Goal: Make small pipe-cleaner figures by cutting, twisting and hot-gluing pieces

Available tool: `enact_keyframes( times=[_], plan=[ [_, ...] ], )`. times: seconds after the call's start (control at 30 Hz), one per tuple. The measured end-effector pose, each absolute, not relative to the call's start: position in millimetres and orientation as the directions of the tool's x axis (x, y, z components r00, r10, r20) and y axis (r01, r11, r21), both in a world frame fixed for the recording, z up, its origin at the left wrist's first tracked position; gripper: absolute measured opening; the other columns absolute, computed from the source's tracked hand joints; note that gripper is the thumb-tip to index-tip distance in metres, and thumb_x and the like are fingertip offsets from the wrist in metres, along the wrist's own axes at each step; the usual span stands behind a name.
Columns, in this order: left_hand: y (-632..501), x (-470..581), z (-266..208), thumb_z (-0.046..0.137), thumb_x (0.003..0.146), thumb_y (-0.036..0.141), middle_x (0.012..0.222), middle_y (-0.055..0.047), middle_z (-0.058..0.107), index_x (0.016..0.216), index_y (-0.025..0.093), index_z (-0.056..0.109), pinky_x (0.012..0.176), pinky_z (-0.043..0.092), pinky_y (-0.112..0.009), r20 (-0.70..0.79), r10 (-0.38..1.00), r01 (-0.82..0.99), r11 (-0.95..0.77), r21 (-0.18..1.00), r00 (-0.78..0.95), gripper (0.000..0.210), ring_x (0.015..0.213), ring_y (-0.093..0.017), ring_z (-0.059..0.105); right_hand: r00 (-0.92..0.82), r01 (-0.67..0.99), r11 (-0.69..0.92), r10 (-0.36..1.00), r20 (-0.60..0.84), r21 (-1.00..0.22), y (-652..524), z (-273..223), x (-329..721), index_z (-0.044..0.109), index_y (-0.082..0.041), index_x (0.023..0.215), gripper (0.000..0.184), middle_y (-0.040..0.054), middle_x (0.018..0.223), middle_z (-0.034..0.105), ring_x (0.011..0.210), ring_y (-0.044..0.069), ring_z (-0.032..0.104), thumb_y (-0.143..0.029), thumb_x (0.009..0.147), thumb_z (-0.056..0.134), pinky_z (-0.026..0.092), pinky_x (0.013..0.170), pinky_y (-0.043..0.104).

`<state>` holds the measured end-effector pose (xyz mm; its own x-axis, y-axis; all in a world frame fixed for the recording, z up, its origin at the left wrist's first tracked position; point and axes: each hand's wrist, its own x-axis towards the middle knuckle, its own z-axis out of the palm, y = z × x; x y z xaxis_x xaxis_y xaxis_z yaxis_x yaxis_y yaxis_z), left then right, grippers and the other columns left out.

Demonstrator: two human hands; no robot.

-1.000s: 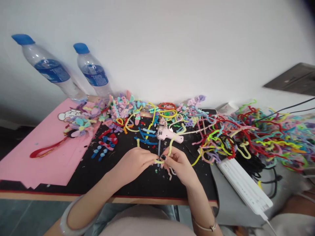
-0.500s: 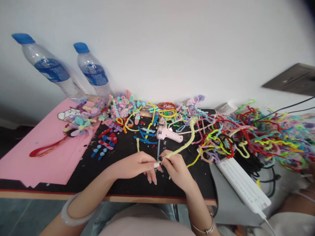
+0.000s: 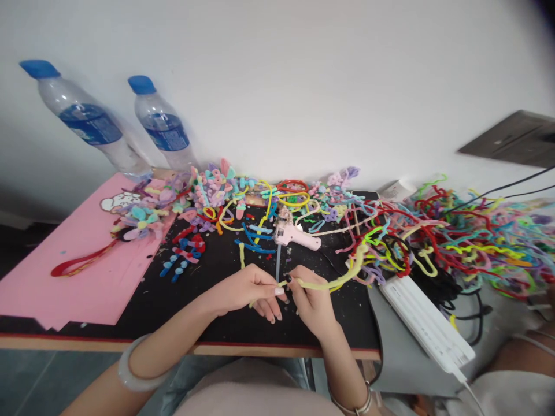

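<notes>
Both my hands pinch a fuzzy pale yellow pipe cleaner (image 3: pixel 332 285) above the black table mat. My left hand (image 3: pixel 255 292) grips one end between thumb and index finger, its other fingers hanging loosely. Close beside it, my right hand (image 3: pixel 310 300) holds the same stem, whose long free part curves out to the right. Just beyond my hands lies a pink hot glue gun (image 3: pixel 299 237) with a glue stick (image 3: pixel 278 263) pointing toward me. Blue pipe cleaner pieces (image 3: pixel 255 242) rest left of the gun. A short pale yellow piece (image 3: pixel 241 255) stands near my left hand.
Pink paper sheets (image 3: pixel 87 271) cover the table's left side, with two bottles (image 3: pixel 162 124) behind. Finished fuzzy pieces (image 3: pixel 217 188) line the wall. A tangled pipe cleaner heap (image 3: pixel 472 231) and white power strip (image 3: pixel 427 323) lie right. Another person's arm (image 3: pixel 524 361) shows at far right.
The free length of the yellow pipe cleaner has swung down and to the right, from slanting upward to nearly level. My hands stay close together, the right slightly turned.
</notes>
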<state>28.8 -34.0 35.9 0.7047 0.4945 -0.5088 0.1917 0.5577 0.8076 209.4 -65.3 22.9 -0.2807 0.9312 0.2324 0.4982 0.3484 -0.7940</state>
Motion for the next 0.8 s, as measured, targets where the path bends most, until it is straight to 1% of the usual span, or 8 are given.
enact_keyframes(
  times=[0.1, 0.2, 0.33, 0.43, 0.53, 0.63, 0.8],
  plan=[
    [-34, 25, 33, 0.060, 0.078, 0.043, 0.069, -0.008, 0.072, 0.081, 0.012, 0.068, 0.058, 0.049, -0.023, -0.540, 0.469, 0.187, 0.609, 0.771, 0.699, 0.032, 0.058, -0.014, 0.067, -0.268, 0.520, 0.390, 0.919, 0.288, -0.760, -68, 25, 214, 0.050, -0.019, 0.073, 0.021, 0.0013, 0.064, 0.048, 0.059, 0.015, 0.046, -0.017, 0.090, 0.038, 0.034, 0.054, 0.027],
    [-34, 21, 30, 0.065, 0.074, 0.041, 0.068, -0.007, 0.072, 0.077, 0.013, 0.070, 0.058, 0.049, -0.021, -0.551, 0.438, 0.178, 0.645, 0.743, 0.711, 0.029, 0.056, -0.012, 0.065, -0.275, 0.504, 0.438, 0.899, 0.342, -0.745, -68, 30, 220, 0.050, -0.020, 0.074, 0.020, 0.0010, 0.063, 0.048, 0.058, 0.014, 0.046, -0.015, 0.089, 0.039, 0.034, 0.053, 0.027],
    [-33, 20, 30, 0.069, 0.072, 0.038, 0.070, -0.006, 0.073, 0.072, 0.013, 0.070, 0.059, 0.050, -0.020, -0.553, 0.417, 0.199, 0.640, 0.743, 0.722, 0.025, 0.056, -0.011, 0.065, -0.290, 0.485, 0.465, 0.885, 0.365, -0.741, -67, 35, 225, 0.051, -0.019, 0.076, 0.018, 0.0007, 0.064, 0.048, 0.058, 0.014, 0.046, -0.012, 0.087, 0.040, 0.034, 0.053, 0.026],
    [-32, 20, 32, 0.067, 0.073, 0.037, 0.071, -0.007, 0.073, 0.070, 0.013, 0.070, 0.059, 0.051, -0.021, -0.537, 0.457, 0.208, 0.592, 0.779, 0.709, 0.024, 0.058, -0.012, 0.066, -0.262, 0.499, 0.452, 0.892, 0.369, -0.740, -68, 34, 227, 0.051, -0.020, 0.076, 0.017, 0.0006, 0.064, 0.047, 0.057, 0.014, 0.046, -0.011, 0.087, 0.040, 0.034, 0.053, 0.027],
    [-31, 19, 35, 0.066, 0.074, 0.035, 0.070, -0.007, 0.073, 0.069, 0.012, 0.069, 0.059, 0.051, -0.022, -0.529, 0.497, 0.220, 0.552, 0.804, 0.688, 0.024, 0.058, -0.013, 0.067, -0.176, 0.522, 0.437, 0.895, 0.409, -0.732, -70, 32, 228, 0.051, -0.020, 0.076, 0.017, 0.0010, 0.064, 0.047, 0.057, 0.014, 0.046, -0.011, 0.086, 0.040, 0.035, 0.053, 0.027],
    [-30, 19, 38, 0.064, 0.074, 0.032, 0.067, -0.006, 0.072, 0.068, 0.012, 0.068, 0.059, 0.053, -0.023, -0.534, 0.542, 0.232, 0.527, 0.817, 0.649, 0.022, 0.057, -0.013, 0.067, -0.150, 0.528, 0.449, 0.885, 0.441, -0.721, -71, 28, 227, 0.051, -0.020, 0.077, 0.017, 0.0015, 0.065, 0.048, 0.058, 0.014, 0.046, -0.010, 0.086, 0.041, 0.036, 0.053, 0.027],
    [-27, 20, 44, 0.062, 0.075, 0.031, 0.067, -0.007, 0.072, 0.066, 0.011, 0.068, 0.059, 0.054, -0.025, -0.531, 0.629, 0.306, 0.438, 0.845, 0.568, 0.023, 0.059, -0.016, 0.068, -0.091, 0.560, 0.429, 0.882, 0.462, -0.709, -73, 23, 225, 0.053, -0.019, 0.075, 0.017, 0.0011, 0.064, 0.050, 0.057, 0.013, 0.048, -0.011, 0.086, 0.042, 0.036, 0.052, 0.025]
  ],
)
